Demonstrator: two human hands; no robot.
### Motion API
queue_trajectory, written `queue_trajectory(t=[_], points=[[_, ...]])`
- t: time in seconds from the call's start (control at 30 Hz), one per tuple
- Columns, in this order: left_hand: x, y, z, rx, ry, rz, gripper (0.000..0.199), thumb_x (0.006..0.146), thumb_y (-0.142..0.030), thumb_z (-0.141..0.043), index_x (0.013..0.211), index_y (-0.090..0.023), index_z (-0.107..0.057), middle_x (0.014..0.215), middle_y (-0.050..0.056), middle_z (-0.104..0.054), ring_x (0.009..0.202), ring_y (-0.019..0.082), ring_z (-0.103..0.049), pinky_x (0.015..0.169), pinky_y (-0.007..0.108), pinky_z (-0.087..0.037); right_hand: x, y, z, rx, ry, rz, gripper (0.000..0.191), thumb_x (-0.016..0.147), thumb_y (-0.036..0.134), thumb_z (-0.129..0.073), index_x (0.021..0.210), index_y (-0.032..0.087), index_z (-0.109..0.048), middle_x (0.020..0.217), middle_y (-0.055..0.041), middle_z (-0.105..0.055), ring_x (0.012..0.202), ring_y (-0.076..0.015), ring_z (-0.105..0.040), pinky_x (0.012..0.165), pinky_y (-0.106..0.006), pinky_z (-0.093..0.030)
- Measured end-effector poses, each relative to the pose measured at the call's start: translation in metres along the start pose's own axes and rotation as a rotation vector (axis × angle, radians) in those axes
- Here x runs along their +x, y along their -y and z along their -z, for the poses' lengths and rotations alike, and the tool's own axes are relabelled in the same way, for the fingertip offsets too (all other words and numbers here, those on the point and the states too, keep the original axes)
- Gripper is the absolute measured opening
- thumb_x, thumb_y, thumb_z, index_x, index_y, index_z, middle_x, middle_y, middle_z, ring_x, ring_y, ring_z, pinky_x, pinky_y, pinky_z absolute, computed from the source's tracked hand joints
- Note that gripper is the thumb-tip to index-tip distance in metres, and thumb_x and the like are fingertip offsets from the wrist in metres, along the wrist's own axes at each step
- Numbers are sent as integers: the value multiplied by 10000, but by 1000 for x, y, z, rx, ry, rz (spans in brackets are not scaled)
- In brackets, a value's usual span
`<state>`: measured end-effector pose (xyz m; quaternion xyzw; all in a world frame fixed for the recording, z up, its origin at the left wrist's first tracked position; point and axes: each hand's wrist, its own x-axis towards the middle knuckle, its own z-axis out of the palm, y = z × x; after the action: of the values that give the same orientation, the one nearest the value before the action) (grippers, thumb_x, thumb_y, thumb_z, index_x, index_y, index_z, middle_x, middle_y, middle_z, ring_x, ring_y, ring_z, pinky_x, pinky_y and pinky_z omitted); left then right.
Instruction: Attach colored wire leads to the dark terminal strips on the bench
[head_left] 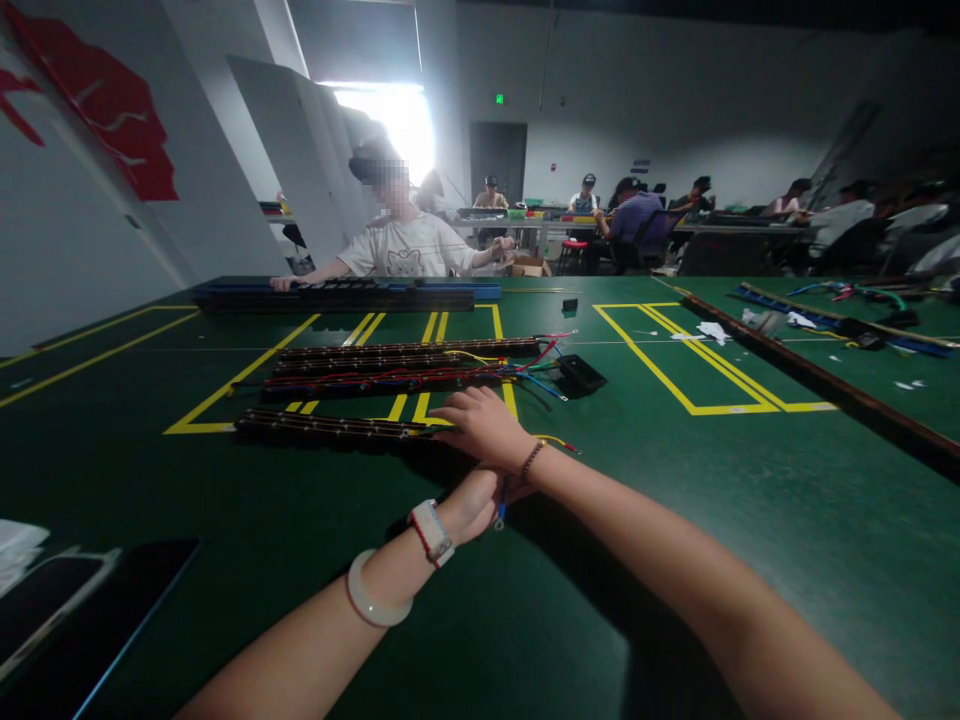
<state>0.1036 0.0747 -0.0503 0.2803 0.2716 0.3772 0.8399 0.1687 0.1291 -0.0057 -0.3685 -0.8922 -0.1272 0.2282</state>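
My right hand (pixel 484 428) reaches across over my left wrist, its fingers curled down on the right end of a dark strip (pixel 330 426) with rows of small metal contacts. My left hand (pixel 480 498) is closed below it; its fingers are partly hidden. A blue wire with a ring terminal (pixel 500 515) hangs from it. A yellow wire with a red-sleeved terminal (pixel 562 443) sticks out to the right of my right wrist. Just beyond lie similar strips (pixel 405 352) with red, blue and yellow wires and a black connector block (pixel 582 374).
Yellow tape lines (pixel 731 409) mark the green table (pixel 750 520). Long dark bars (pixel 337 299) lie before a person (pixel 405 240) opposite. A long brown bar (pixel 817 375) runs along the right, near paper scraps (pixel 712 331). A dark flat panel (pixel 112 620) is at lower left.
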Motion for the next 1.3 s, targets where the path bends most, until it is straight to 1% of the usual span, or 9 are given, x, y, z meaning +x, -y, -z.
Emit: queue_trajectory(t=[0.13, 0.3, 0.57, 0.7, 0.8, 0.87, 1.0, 1.1, 1.3], points=[[-1, 0, 4, 36, 83, 29, 258, 752, 6, -427, 911, -62, -618, 934, 138, -651, 914, 191, -623, 867, 335, -481, -25, -12, 17, 136, -116, -187, 151, 845, 290, -579, 888, 151, -541, 865, -39, -566, 805, -151, -468, 705, -273, -327], [-4, -3, 9, 43, 69, 50, 189, 829, -32, -429, 947, -51, -575, 1029, 180, -627, 967, 204, -621, 933, 370, -450, -79, -31, 23, 229, -68, -397, 109, 792, 166, -564, 755, 152, -463, 720, -16, -516, 679, -128, -444, 617, -242, -322], [-6, -6, 2, 102, 19, 90, 127, 876, -88, -416, 964, -29, -487, 1015, 233, -607, 936, 237, -631, 922, 388, -456, -117, -46, 2, 280, -71, -361, 101, 801, 224, -636, 780, 145, -575, 796, -35, -594, 801, -157, -499, 747, -279, -371], [-11, -14, -2, 470, -88, 137, 139, 919, -163, -371, 970, -58, -447, 785, 145, -628, 676, 164, -639, 674, 284, -504, -117, -50, -1, 302, -52, -288, 68, 786, 201, -653, 795, 155, -604, 890, -38, -610, 874, -158, -512, 809, -292, -369], [-12, -24, 4, 939, -63, 179, 227, 933, -280, -350, 931, -90, -474, 596, 49, -563, 453, 129, -531, 452, 222, -393, -118, -52, -1, 315, -12, -295, 49, 787, 174, -644, 808, 149, -608, 877, -42, -604, 850, -151, -518, 791, -281, -379], [-14, -31, 6, 1277, -73, 177, 299, 920, -336, -358, 840, -101, -524, 545, 36, -525, 393, 128, -468, 414, 224, -333, -118, -52, -1, 313, 0, -303, 40, 799, 177, -632, 815, 148, -609, 863, -40, -601, 840, -148, -518, 786, -278, -381], [-21, -36, 4, 1676, -149, -97, 308, 860, -365, -470, 663, -139, -537, 547, 48, -476, 465, 164, -465, 561, 279, -360, -118, -52, 0, 314, 8, -305, 36, 814, 181, -617, 822, 147, -611, 865, -44, -597, 841, -146, -517, 790, -277, -384], [-24, -34, 5, 1679, -160, -337, 227, 784, -285, -586, 617, -158, -498, 520, 12, -347, 505, 177, -411, 689, 316, -341, -118, -51, 0, 310, 8, -304, 33, 815, 178, -615, 825, 146, -614, 869, -50, -596, 847, -145, -520, 796, -280, -388], [-19, -36, 20, 1670, -50, -403, 146, 768, -221, -604, 659, -170, -520, 504, -23, -274, 461, 139, -279, 697, 290, -326, -118, -52, 1, 315, 10, -323, 20, 814, 165, -611, 824, 148, -610, 868, -43, -600, 846, -143, -518, 797, -277, -394]])
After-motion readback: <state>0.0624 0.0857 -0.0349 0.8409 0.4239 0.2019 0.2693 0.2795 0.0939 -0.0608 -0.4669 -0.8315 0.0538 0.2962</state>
